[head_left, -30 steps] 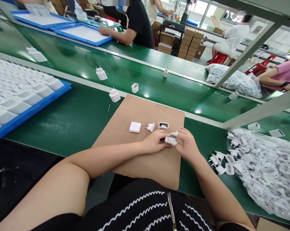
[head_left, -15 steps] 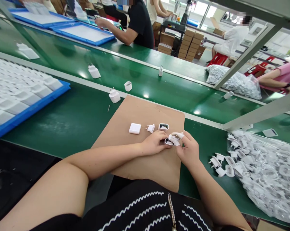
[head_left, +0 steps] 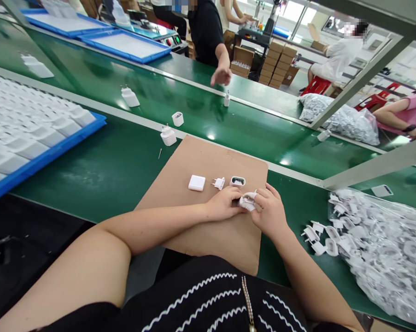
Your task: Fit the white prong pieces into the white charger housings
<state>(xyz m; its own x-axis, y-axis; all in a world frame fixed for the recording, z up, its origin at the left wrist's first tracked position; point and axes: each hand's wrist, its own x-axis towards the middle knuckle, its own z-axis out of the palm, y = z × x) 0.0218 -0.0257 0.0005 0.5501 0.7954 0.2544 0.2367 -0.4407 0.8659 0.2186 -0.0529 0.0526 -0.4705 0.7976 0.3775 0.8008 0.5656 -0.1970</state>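
Note:
Over the cardboard sheet, my left hand is closed on the left side of a white charger housing. My right hand, with white covers on some fingertips, presses its fingers on the same housing from the right. Those fingers hide much of it. Just behind, an open oval housing shows its dark inside. Left of that lie a white plug piece with two pins and a white block.
At left is a blue-edged tray of white chargers; at right, a clear bag of plug pieces. Chargers stand on the green belt beyond a metal rail. A person's hand reaches over it. A slanted metal post rises at right.
My right fingers have closed over the housing, whose dark opening is now covered. The person across has swung an arm from the trays toward the belt. Chargers on the belt have shifted slightly left.

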